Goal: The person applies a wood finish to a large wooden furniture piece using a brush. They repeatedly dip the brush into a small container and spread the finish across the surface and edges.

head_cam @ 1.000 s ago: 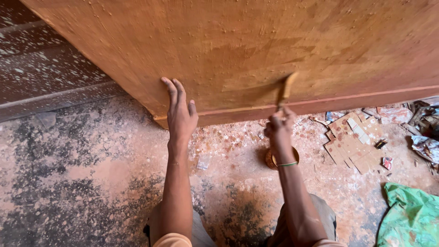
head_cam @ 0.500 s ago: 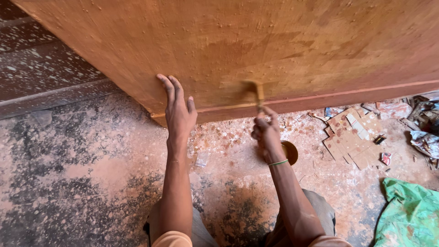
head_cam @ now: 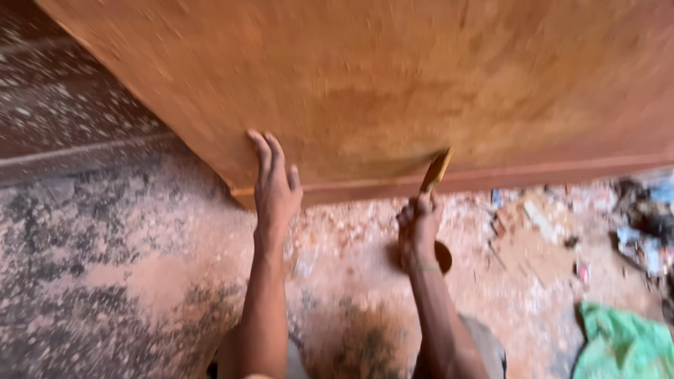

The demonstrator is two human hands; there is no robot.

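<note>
Against the orange board (head_cam: pixel 393 91): left hand (head_cam: pixel 275 191) flat, fingers spread. Right hand (head_cam: pixel 418 228), below the board's lower edge, grip clamped on a brush (head_cam: pixel 437 170).

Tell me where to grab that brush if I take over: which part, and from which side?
Take the brush by its lower handle, where the right hand grips it now. Come from below, on the floor side: its upper end leans against the big orange-brown panel, so that end is blocked and probably wet. The left hand lies flat on the panel's lower edge, so keep to the right of it.
</note>
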